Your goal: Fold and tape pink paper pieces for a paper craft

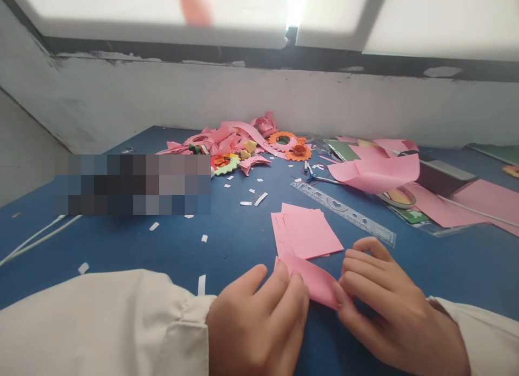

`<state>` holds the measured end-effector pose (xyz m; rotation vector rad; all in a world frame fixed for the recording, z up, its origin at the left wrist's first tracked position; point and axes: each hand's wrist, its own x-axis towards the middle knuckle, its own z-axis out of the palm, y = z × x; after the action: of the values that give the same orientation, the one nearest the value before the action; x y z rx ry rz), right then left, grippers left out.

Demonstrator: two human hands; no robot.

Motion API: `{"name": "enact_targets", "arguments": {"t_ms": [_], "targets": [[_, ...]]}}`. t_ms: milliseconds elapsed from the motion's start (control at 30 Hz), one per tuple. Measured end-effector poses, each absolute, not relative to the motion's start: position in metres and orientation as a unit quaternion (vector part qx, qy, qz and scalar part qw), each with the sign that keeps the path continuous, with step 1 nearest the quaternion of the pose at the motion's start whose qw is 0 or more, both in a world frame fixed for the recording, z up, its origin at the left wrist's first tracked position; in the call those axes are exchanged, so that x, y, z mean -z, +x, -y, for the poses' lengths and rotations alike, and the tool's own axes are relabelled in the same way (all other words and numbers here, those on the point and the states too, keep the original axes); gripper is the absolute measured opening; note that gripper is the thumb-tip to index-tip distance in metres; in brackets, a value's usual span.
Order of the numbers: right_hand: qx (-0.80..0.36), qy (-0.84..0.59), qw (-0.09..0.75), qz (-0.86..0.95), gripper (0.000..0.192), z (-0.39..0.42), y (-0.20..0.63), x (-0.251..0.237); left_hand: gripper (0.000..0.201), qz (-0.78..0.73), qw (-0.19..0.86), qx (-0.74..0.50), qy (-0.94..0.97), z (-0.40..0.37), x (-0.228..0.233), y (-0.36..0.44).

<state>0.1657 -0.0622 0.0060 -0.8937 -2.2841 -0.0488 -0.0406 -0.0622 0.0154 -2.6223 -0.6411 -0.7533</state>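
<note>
Both my hands rest on a small pink paper piece point(314, 281) lying on the blue table point(227, 241) near the front edge. My left hand point(259, 322) presses its left end with the fingertips. My right hand point(389, 306) pinches its right end between thumb and fingers. The paper looks folded or creased between them. Just beyond it lies a small stack of pink paper squares point(308, 233). I wear cream sleeves.
A clear ruler point(344, 211) lies diagonally right of the squares. Scissors point(314, 174), a curled pink sheet point(375, 173) and more pink sheets point(474, 203) sit at right. A heap of paper scraps and flowers point(243, 146) is at the back; white snippets litter the table. White cables point(36, 238) run at left.
</note>
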Motion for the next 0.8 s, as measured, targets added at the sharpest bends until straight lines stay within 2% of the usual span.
{"name": "enact_targets", "arguments": {"t_ms": [167,300,533,800], "targets": [[-0.002,-0.356,0.319,0.878,0.023,0.0585,0.1670,-0.0056,0.039,0.210,0.183,0.243,-0.929,0.0579,-0.0154,-0.0441],[0.011,-0.376,0.306,0.875,0.014,0.0570,0.1680,-0.0041,0.039,0.202,0.158,0.239,-0.936,0.0603,-0.0118,-0.0457],[0.099,-0.305,0.269,0.908,0.014,0.0597,0.1693,-0.0073,0.034,0.209,0.132,0.241,-0.938,0.0638,-0.0091,-0.0447],[0.132,-0.297,0.255,0.911,0.015,0.0621,0.1674,-0.0063,0.035,0.215,0.147,0.252,-0.932,0.0566,-0.0086,-0.0455]]}}
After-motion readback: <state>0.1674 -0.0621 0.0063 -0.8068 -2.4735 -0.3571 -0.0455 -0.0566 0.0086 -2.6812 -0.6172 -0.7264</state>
